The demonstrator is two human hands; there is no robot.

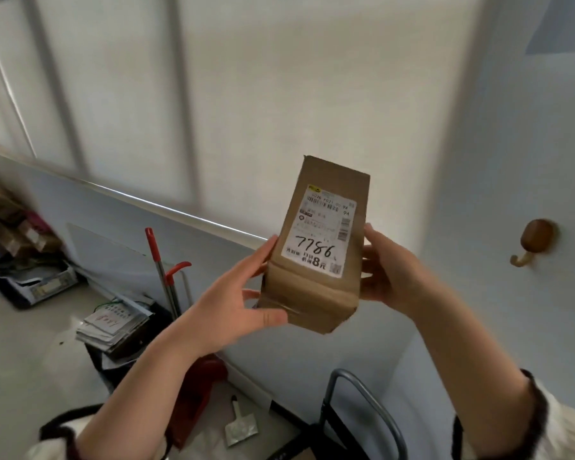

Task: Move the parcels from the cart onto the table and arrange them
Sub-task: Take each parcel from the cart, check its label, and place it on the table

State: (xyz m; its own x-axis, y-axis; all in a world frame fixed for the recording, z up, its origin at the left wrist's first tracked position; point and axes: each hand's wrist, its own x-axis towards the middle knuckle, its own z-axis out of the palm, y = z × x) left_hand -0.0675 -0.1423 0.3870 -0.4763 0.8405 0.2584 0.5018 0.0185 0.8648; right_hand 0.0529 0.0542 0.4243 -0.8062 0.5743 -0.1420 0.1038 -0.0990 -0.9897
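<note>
The person holds 1 brown parcel (316, 247) up in the air with both hands, in front of a pale wall. The parcel stands nearly upright, a little tilted. Its white label (319, 237), with the handwritten number 7786, faces the camera.

The left hand (239, 293) grips the lower left side. Its thumb lies across the bottom front and its fingers (266, 250) curl around the left edge. The right hand (389, 267) holds the right side, with the thumb at the front edge. Its other fingers are behind the parcel, where I cannot see them.

The grey cart handle (369, 396) shows at the bottom, below the parcel. The bench is not in view.

I judge that the step in hand is the carrying, perhaps with a look at the label. The parcel is off the cart and not yet put down. The next move calls for a turn toward the bench. The parcel should then be lowered onto a free place, with both hands on it until it rests.
</note>
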